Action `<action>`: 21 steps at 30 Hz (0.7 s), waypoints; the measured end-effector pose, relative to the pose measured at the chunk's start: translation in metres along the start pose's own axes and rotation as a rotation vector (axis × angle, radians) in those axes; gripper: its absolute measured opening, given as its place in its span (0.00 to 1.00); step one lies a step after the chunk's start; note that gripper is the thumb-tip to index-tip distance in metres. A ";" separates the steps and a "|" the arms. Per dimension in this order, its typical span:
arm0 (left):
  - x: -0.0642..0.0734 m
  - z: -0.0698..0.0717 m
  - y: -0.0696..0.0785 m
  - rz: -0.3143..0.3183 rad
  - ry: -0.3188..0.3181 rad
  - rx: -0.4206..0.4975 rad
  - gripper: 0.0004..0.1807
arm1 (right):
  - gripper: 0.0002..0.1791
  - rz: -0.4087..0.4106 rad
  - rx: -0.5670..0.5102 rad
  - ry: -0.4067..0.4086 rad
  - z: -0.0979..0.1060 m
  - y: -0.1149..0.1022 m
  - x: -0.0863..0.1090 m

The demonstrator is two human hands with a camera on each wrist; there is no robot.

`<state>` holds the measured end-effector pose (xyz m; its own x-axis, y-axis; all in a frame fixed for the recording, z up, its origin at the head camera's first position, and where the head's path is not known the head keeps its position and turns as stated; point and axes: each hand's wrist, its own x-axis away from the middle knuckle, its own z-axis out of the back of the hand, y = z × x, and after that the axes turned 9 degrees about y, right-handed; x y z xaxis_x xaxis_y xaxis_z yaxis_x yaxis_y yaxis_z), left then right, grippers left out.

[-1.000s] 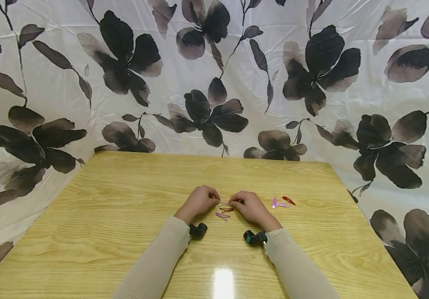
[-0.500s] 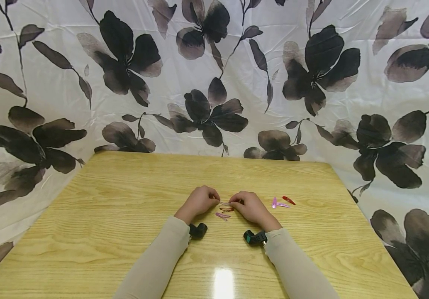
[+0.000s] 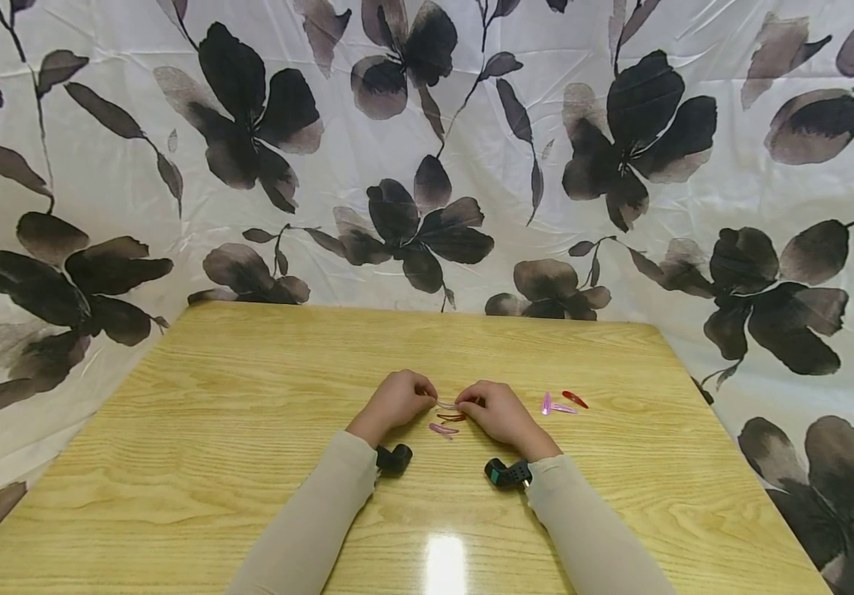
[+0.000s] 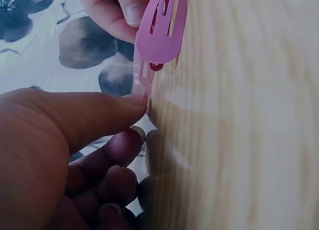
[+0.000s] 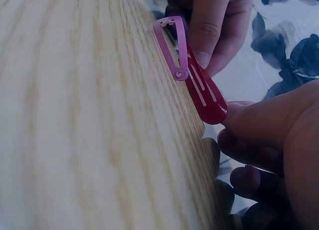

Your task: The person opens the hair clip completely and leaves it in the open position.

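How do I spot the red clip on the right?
On the wooden table, find the right hand, then look to its right. The red clip lies there, farthest right, set apart from two pink clips by its colour.

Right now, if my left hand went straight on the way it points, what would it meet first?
Past the pale pink clip it pinches, your left hand would probably meet your right hand first, though depth is hard to judge.

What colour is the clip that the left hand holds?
The clip is pink, seen best in the left wrist view.
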<state>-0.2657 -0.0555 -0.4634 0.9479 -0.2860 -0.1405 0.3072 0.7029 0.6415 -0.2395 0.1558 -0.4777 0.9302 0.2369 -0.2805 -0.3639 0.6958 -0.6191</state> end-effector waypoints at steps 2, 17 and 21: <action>0.000 -0.001 -0.001 0.001 0.002 -0.002 0.03 | 0.05 -0.005 -0.003 -0.001 0.000 0.000 0.000; -0.001 -0.001 -0.003 0.015 0.008 -0.004 0.04 | 0.06 0.000 0.005 -0.002 0.001 0.002 -0.001; 0.000 -0.001 -0.001 0.014 0.011 0.006 0.05 | 0.06 0.001 -0.003 -0.002 0.002 0.001 0.000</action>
<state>-0.2662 -0.0553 -0.4649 0.9529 -0.2688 -0.1403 0.2936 0.7025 0.6483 -0.2397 0.1582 -0.4773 0.9300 0.2384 -0.2797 -0.3647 0.6938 -0.6210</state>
